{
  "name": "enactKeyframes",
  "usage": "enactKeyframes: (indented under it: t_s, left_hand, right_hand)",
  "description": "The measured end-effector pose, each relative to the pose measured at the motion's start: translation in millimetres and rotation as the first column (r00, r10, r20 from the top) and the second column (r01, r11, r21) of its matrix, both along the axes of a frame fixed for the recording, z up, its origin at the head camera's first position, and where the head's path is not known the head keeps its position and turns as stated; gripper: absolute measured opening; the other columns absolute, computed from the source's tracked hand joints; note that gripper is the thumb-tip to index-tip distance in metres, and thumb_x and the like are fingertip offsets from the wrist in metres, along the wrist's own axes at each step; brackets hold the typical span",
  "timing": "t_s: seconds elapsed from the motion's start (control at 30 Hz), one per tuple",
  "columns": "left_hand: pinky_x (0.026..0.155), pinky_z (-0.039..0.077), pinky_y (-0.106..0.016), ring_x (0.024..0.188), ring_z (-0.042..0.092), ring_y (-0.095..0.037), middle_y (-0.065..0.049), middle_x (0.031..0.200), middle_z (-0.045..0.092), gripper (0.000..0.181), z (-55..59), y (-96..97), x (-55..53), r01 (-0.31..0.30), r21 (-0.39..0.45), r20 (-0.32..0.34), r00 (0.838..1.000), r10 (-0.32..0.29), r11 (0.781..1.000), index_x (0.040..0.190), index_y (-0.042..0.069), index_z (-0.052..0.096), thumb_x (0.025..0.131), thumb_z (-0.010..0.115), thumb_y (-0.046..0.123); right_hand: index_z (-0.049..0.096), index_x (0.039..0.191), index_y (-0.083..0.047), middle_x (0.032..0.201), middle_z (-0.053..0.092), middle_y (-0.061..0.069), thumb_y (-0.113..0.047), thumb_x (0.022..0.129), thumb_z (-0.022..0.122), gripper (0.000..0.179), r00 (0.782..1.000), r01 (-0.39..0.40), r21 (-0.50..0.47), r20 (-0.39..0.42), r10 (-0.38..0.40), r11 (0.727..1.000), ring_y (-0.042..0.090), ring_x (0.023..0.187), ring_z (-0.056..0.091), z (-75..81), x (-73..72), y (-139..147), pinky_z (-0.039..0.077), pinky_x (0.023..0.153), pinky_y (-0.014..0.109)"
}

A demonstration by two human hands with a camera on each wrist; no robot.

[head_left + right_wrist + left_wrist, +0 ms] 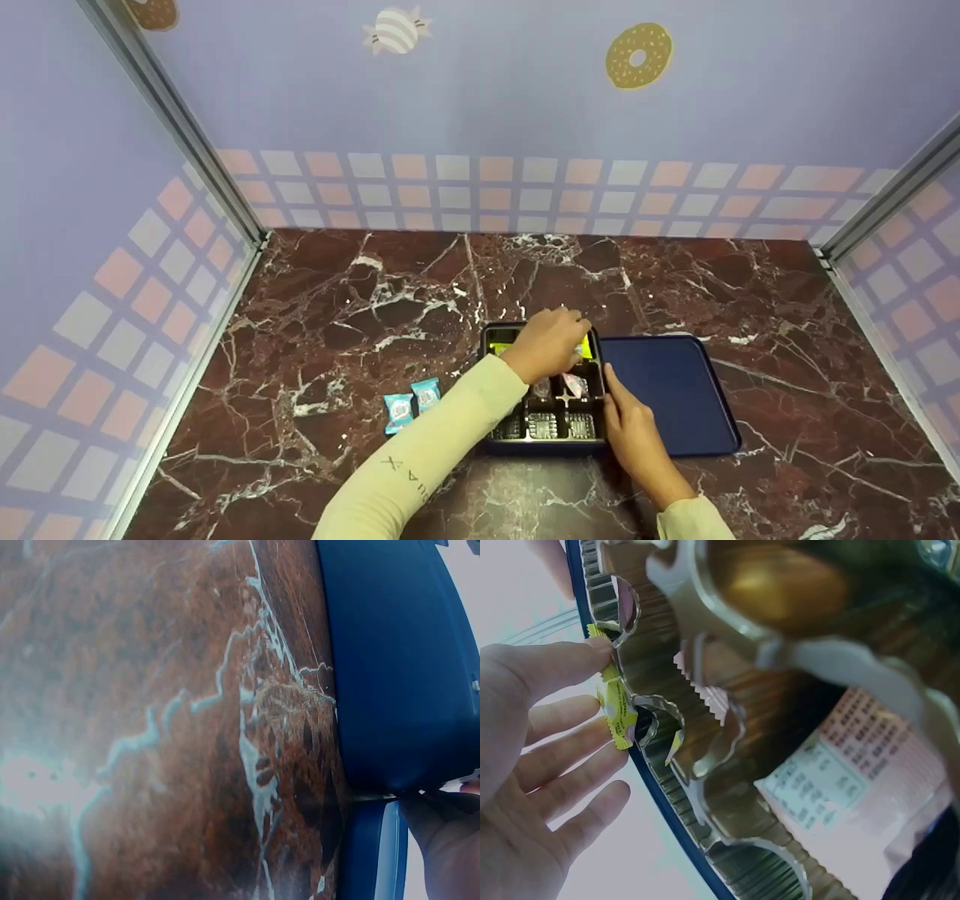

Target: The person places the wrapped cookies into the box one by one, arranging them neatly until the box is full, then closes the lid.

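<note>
A dark blue box (544, 448) with a tray of compartments stands on the marbled table. My left hand (547, 343) reaches over its far row. In the left wrist view, that hand's thumb and fingers pinch a small yellow wrapped packet (616, 709) at the tray's edge. Another yellow-green packet (501, 349) shows left of the hand in the head view. A pink-and-white packet (575, 385) lies in a middle-row compartment. My right hand (634, 427) rests along the box's right side with fingers extended; the right wrist view shows only part of it.
The flat blue lid (667, 397) lies right of the box, close against it. Two light-blue wrapped packets (400, 411) lie on the table to the left, beside my left sleeve (427, 457). Patterned wall panels (480, 112) enclose the table at the back and sides.
</note>
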State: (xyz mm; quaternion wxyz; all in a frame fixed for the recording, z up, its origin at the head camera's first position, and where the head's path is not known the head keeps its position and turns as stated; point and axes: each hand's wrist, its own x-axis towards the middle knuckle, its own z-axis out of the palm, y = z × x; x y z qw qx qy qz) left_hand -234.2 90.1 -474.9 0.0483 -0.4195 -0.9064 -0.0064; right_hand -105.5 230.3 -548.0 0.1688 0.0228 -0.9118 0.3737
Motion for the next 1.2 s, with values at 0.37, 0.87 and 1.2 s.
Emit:
enactKeyframes:
  t_s: [0.37,0.87,1.2]
  left_hand:
    - [0.082,0.056,-0.033,0.095,0.063,-0.019,-0.001,0.107,0.065,0.036,-1.9,2.2,0.8,0.001,-0.001,0.002,1.0,-0.001,1.0,0.112,0.013,0.068,0.084,0.073,0.036]
    - [0.082,0.055,-0.034,0.095,0.063,-0.018,-0.001,0.106,0.066,0.033,0.5,-6.2,0.0,-0.01,0.022,0.002,1.0,0.01,1.0,0.11,0.013,0.069,0.084,0.072,0.033]
    - [0.081,0.055,-0.034,0.094,0.063,-0.019,-0.002,0.108,0.065,0.035,5.7,-17.5,1.8,-0.019,0.016,0.007,1.0,0.019,1.0,0.113,0.012,0.067,0.085,0.072,0.032]
  right_hand:
    - [0.046,0.139,0.005,0.131,0.056,0.028,0.005,0.092,0.053,0.048,1.0,0.004,0.004,-0.024,-0.004,1.0,0.039,0.119,0.057,-1.5,0.2,-2,0.047,0.098,0.05]
    - [0.045,0.141,0.004,0.133,0.055,0.027,0.003,0.094,0.052,0.047,1.0,-0.001,-0.007,0.007,0.001,1.0,0.04,0.12,0.056,-0.6,-0.6,-1,0.047,0.098,0.051]
    - [0.043,0.142,0.002,0.134,0.054,0.027,0.004,0.094,0.051,0.048,1.0,-0.004,-0.016,0.005,0.004,1.0,0.041,0.121,0.056,0.4,1.1,0,0.045,0.1,0.052]
